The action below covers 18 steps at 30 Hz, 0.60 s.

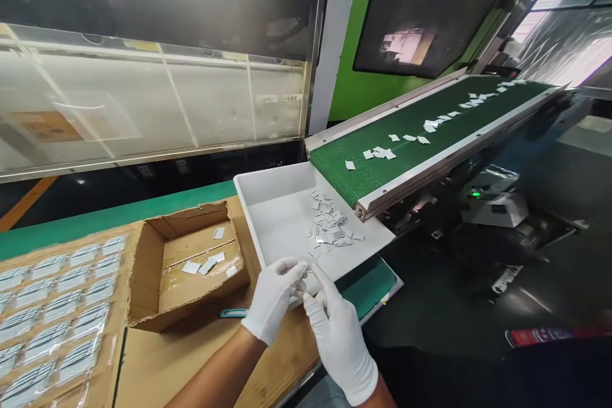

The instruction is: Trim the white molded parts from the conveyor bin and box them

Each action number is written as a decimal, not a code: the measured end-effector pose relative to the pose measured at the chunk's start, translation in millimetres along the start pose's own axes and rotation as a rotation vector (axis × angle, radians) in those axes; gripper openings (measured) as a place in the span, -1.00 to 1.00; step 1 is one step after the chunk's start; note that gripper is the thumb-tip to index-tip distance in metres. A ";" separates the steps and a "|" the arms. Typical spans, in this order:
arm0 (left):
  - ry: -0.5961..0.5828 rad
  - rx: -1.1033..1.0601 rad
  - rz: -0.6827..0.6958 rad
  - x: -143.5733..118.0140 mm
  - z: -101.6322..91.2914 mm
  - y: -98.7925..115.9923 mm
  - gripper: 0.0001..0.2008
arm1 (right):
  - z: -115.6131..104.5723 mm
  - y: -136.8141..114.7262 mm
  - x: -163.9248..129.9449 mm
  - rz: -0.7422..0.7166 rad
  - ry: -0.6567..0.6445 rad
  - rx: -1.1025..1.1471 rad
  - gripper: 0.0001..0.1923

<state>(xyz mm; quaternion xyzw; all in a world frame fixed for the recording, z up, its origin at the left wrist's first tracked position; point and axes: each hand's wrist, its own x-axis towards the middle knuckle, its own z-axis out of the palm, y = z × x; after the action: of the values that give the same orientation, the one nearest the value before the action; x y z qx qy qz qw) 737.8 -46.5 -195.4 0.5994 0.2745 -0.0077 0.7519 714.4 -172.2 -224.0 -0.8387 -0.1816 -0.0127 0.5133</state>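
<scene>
Both of my hands wear white gloves and meet over the near edge of the white tray [275, 201]. My left hand [273, 298] is closed, its thumb and fingertips pinched on a small pale piece [309, 266]. Opposite it, the fingers of my right hand [337, 335] close on the same piece; its outline is hard to see against the gloves. Just beyond my fingers, a loose heap of small, flat white pieces [329, 223] lies in the tray.
A green conveyor belt [335, 156] carrying scattered white pieces ends above the tray. To the left stands an open cardboard box [186, 239] with several pieces inside. Rows of bundled flat pieces [48, 338] lie on cardboard further left. A teal-handled tool [233, 313] lies beside the box.
</scene>
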 end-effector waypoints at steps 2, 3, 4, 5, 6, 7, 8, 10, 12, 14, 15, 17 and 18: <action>-0.011 0.005 0.023 5.9 -0.4 1.9 -0.65 | -0.6 0.5 7.2 -0.016 -0.014 -0.015 -0.47; -0.014 0.022 0.048 7.6 -2.3 3.6 -0.67 | -1.2 1.4 9.9 -0.022 -0.027 -0.016 -0.47; -0.011 0.048 0.086 8.7 -5.8 6.0 -0.69 | -1.7 2.8 12.6 -0.025 -0.042 -0.012 -0.47; 0.005 0.079 0.132 9.7 -11.4 8.9 -0.70 | -1.7 4.4 15.8 -0.029 -0.049 -0.007 -0.47; 0.034 0.114 0.184 10.9 -19.5 12.5 -0.71 | -0.6 5.9 20.2 -0.040 -0.045 -0.005 -0.48; 0.071 0.146 0.233 12.5 -30.4 16.5 -0.72 | 2.1 6.7 26.4 -0.060 -0.038 -0.010 -0.49; 0.116 0.166 0.274 14.5 -44.0 21.0 -0.71 | 6.8 5.9 34.8 -0.089 -0.040 -0.028 -0.51; 0.231 0.222 0.333 19.5 -78.1 30.6 -0.70 | 23.0 -2.2 57.9 -0.167 -0.104 -0.108 -0.57; 0.377 0.349 0.368 24.8 -115.9 40.2 -0.68 | 46.4 -19.2 87.2 -0.249 -0.264 -0.260 -0.65; 0.516 0.522 0.379 29.3 -149.4 48.4 -0.65 | 72.5 -40.1 117.7 -0.328 -0.442 -0.445 -0.69; 0.566 0.625 0.372 30.9 -162.5 51.3 -0.66 | 85.0 -49.6 131.4 -0.348 -0.512 -0.496 -0.73; 0.567 0.868 0.312 32.9 -179.7 53.8 -0.71 | 106.1 -63.6 151.9 -0.367 -0.621 -0.565 -0.82; 0.520 1.003 0.264 33.3 -184.2 53.3 -0.73 | 114.4 -67.6 158.1 -0.370 -0.657 -0.582 -0.86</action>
<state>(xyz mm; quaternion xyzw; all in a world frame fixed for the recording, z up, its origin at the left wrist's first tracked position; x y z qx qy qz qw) 710.0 145.9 -185.6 0.8937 0.3361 0.1045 0.2782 821.7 0.4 -187.3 -0.8609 -0.4694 0.1116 0.1617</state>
